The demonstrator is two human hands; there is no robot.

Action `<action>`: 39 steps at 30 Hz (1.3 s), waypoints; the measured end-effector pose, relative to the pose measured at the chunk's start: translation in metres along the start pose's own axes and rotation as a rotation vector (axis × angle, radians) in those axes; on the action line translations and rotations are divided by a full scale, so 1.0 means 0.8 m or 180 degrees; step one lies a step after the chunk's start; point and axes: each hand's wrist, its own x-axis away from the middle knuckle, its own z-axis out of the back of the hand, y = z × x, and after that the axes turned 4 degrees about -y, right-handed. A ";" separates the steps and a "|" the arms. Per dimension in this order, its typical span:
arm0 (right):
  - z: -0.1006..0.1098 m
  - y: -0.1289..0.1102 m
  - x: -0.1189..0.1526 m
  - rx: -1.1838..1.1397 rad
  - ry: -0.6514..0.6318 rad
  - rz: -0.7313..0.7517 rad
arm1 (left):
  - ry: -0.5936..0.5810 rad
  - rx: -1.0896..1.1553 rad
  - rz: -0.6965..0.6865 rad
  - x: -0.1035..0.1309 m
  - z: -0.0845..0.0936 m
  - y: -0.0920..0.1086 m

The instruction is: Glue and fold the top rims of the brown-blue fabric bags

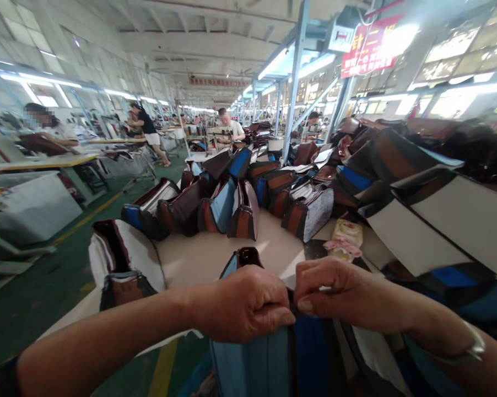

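A blue handbag (pixel 252 361) with a dark edge and a brighter blue side panel stands upright right in front of me. My left hand (pixel 248 306) is closed, its thumb and fingers pinching the bag's top edge. Close beside it, my right hand (pixel 331 289) pinches the same dark edge near the corner, with a bracelet on that wrist. Behind my left hand, a dark opening with a small metal fitting (pixel 245 253) shows. Much of the bag's top is hidden by my hands.
Several part-made handbags (pixel 219 207) stand on the pale table (pixel 199 253). A white bag (pixel 127 259) is at the left. Bags and pale panels (pixel 450 215) pile up at the right, near a yellow packet (pixel 345 237). A blue post (pixel 295 82) rises behind. People work farther back.
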 end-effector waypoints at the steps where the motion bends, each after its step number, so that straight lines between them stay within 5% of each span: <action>1: 0.004 -0.006 -0.001 0.0107 -0.0166 0.0025 | -0.0006 -0.0037 -0.0052 -0.002 0.001 0.000; 3: 0.007 -0.019 -0.001 0.0276 -0.0290 0.0016 | -0.0075 -0.0019 -0.0177 -0.008 0.007 -0.001; 8: 0.010 -0.038 0.002 0.0596 0.0404 -0.0153 | -0.0269 0.0246 -0.0381 -0.016 0.037 -0.015; 13: 0.021 0.003 -0.006 -0.0492 -0.0032 0.0099 | -0.0102 0.0762 -0.0138 0.005 0.053 -0.040; 18: -0.018 0.045 -0.031 -0.1119 -0.0239 0.0285 | -0.0216 0.1051 0.0422 0.043 0.049 -0.050; 24: -0.044 0.032 -0.056 -0.1356 0.0025 0.0398 | 0.0094 0.0870 0.0945 0.059 0.043 -0.028; 29: -0.042 0.027 -0.065 -0.1342 0.0081 0.0495 | 0.0587 0.0309 0.0780 0.057 0.032 -0.019; 33: -0.043 0.030 -0.065 -0.1361 0.0135 0.0357 | 0.0489 -0.0544 0.0685 0.061 0.032 -0.009; 39: -0.049 0.041 -0.061 -0.1314 0.0226 0.0277 | 0.0260 -0.2773 0.0554 0.063 0.006 -0.002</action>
